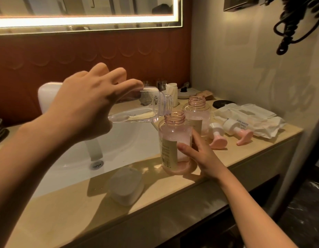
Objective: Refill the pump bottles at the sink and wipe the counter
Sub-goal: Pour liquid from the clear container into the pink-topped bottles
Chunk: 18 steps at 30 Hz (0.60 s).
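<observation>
1 refill was under way.
Left hand gripped a tilted clear plastic bottle over the near pink pump bottle, right hand holding it on the beige counter; far pink bottle and wiping seemed left.

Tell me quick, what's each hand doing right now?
Left hand: holding the tilted clear bottle.
Right hand: holding the front pink bottle.
</observation>
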### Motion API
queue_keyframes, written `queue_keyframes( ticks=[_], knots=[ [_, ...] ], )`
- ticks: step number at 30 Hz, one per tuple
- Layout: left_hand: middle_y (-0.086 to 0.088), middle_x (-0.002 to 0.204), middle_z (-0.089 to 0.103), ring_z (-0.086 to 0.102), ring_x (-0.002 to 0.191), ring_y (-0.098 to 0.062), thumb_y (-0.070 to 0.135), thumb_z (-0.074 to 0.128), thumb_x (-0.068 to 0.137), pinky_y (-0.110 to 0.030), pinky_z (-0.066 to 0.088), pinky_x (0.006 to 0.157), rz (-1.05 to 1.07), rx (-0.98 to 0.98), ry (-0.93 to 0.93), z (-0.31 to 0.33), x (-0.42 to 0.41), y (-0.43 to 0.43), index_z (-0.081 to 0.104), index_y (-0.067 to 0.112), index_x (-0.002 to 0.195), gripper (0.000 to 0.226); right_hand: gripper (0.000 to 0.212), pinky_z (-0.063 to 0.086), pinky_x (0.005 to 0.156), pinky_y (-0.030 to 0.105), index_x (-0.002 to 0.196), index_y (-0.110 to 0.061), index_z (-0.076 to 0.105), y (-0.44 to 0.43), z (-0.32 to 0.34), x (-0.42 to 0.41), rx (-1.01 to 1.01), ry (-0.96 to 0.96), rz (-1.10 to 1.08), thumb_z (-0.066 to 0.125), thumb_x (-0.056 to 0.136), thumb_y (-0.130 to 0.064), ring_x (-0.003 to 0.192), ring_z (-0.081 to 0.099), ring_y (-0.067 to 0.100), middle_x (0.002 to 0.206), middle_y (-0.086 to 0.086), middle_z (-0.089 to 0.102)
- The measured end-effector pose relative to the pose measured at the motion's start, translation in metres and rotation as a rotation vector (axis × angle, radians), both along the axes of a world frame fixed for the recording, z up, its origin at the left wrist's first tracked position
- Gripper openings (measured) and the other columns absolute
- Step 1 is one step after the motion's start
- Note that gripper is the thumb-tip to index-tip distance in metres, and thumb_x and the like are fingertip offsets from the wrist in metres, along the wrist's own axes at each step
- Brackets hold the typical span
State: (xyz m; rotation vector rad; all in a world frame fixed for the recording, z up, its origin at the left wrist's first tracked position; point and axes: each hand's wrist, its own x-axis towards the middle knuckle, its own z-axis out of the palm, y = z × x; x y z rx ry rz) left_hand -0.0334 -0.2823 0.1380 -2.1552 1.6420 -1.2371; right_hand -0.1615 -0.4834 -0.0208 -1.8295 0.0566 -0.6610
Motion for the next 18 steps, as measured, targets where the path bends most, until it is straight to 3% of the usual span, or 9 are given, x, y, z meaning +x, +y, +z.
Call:
queue_keyframes(
  ticks=[8, 18],
  knots=[
    [-0.010, 0.096, 0.054, 0.044, 0.075, -0.028, 0.006, 0.083, 0.044, -0.022, 0.024, 0.050, -0.003, -0.002, -0.006, -0.0004, 0.0005, 0.0004, 0.050, 0.019, 0.129, 0.092, 0.079, 0.044, 0.094, 0.018, 0.128, -0.033, 0.042, 0.0010, 0.0013, 0.0000, 0.001, 0.000, 0.005, 0.061, 0.064, -0.075, 0.118, 0.052, 0.001, 0.121, -0.024, 0.057],
    [-0.010, 0.095, 0.052, 0.043, 0.074, -0.030, 0.006, 0.083, 0.044, -0.026, 0.029, 0.050, -0.014, -0.007, -0.017, 0.0000, 0.0016, 0.0002, 0.050, 0.019, 0.129, 0.093, 0.083, 0.044, 0.093, 0.018, 0.131, -0.026, 0.043, 0.0004, 0.0013, 0.0002, -0.007, -0.006, 0.001, 0.061, 0.066, -0.073, 0.118, 0.052, 0.002, 0.123, -0.019, 0.058]
  ],
)
